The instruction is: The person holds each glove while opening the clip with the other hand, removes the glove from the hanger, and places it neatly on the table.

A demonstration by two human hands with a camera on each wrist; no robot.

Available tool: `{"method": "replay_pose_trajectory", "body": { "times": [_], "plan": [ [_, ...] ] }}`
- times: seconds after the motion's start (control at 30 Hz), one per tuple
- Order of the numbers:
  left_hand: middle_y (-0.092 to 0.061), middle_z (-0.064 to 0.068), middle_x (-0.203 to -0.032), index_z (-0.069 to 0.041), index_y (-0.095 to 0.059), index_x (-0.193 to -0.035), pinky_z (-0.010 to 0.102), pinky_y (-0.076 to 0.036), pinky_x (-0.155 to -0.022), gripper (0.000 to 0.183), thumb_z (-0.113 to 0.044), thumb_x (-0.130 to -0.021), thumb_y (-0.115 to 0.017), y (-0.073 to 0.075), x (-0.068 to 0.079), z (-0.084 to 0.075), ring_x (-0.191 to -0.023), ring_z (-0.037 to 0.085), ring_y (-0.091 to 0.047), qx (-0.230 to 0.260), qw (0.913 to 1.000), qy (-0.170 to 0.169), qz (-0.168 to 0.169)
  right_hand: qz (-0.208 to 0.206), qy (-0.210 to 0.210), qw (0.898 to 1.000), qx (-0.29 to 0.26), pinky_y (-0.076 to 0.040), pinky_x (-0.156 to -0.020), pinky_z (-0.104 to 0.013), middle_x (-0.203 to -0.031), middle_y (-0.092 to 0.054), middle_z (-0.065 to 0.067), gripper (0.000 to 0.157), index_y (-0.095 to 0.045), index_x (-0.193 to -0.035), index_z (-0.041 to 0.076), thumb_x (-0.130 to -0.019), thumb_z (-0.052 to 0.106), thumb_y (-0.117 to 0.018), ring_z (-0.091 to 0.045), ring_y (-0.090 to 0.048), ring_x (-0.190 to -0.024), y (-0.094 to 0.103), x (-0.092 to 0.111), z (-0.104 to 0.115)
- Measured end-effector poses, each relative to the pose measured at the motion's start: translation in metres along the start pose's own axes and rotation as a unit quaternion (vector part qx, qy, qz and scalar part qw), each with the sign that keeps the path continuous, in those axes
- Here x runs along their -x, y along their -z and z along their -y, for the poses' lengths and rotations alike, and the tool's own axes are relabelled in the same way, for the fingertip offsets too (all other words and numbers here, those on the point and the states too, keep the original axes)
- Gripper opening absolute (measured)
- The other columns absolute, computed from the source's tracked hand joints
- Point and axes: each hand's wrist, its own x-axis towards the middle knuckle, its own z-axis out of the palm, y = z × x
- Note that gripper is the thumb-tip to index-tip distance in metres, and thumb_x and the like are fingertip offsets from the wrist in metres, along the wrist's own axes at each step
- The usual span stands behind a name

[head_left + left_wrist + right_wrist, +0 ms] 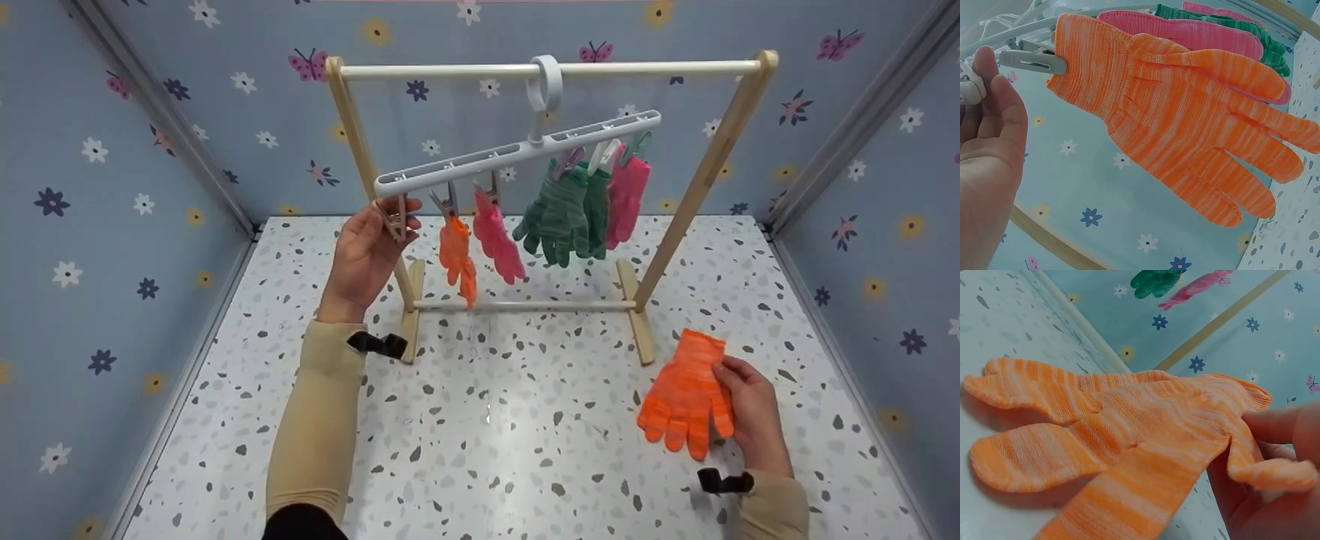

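My left hand (363,259) pinches the clothespin (395,221) at the low left end of a tilted white clip hanger (480,161). Beside it, a hanging orange glove (454,247) is held by a grey clip (1033,61). Farther along hang a pink glove (497,232), green gloves (564,214) and another pink glove (628,196), each under clips. Lower right, my right hand (756,409) grips a loose orange glove (684,386) by its edge near the cuff, thumb on top. This glove's fingers point down toward the tabletop in the head view.
The hanger's hook (551,84) loops over the white top bar (442,72) of a wooden rack (720,150). The rack's feet (636,319) stand on a speckled white table (510,435). Flowered blue panels (82,247) enclose the back and sides.
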Motion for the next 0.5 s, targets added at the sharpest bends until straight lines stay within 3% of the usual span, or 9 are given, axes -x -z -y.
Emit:
{"method": "replay_pose_trajectory", "body": {
  "times": [0.3, 0.5],
  "plan": [
    [-0.064, 0.017, -0.119, 0.001, -0.064, -0.126, 0.035, -0.048, -0.094, 0.035, -0.022, -0.1, -0.061, -0.001, 0.0, -0.001, -0.103, 0.025, -0.061, -0.005, 1.0, -0.001, 0.005, -0.013, 0.003, 0.991, 0.132, -0.043, -0.091, -0.022, -0.139, -0.048, -0.008, 0.049, -0.048, -0.143, 0.007, -0.102, 0.031, -0.058, -0.019, -0.048, -0.117, -0.005, -0.011, -0.014],
    [-0.064, 0.017, -0.12, 0.001, -0.063, -0.127, 0.035, -0.048, -0.094, 0.035, -0.023, -0.101, -0.06, -0.002, 0.001, -0.002, -0.103, 0.025, -0.061, -0.009, 0.9999, -0.002, 0.008, -0.025, 0.036, 0.976, 0.213, -0.044, -0.089, -0.028, -0.136, -0.052, -0.016, 0.046, -0.05, -0.141, 0.003, -0.103, 0.03, -0.053, -0.024, -0.051, -0.114, -0.006, -0.014, -0.018]
  ]
}}
